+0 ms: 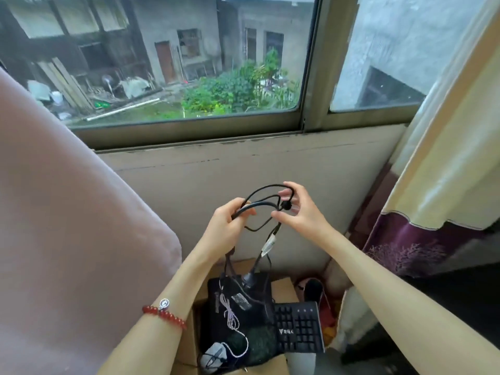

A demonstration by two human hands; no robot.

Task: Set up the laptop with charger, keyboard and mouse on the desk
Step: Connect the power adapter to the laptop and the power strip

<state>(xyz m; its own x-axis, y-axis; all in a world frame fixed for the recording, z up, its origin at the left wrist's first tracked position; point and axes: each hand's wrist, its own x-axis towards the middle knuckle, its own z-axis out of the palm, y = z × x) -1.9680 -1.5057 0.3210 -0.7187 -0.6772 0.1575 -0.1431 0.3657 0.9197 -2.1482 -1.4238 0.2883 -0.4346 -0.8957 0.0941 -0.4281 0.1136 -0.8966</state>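
Observation:
Both my hands hold a looped black charger cable (266,204) up in front of the wall under the window. My left hand (226,226) grips the thicker end of the cable. My right hand (297,209) pinches the loops near a small round bead on the cable. The cable hangs down, with a white tag, into a cardboard box (186,347) below. In the box lie a black keyboard (299,328), a grey mouse (213,357) with a pale cord, and a black flat thing that may be the laptop (238,315).
A pink padded chair back (67,226) fills the left side. A cream and purple curtain (433,185) hangs at the right. A window with a sill runs across the top. A black microphone-like object (313,289) sits beside the box.

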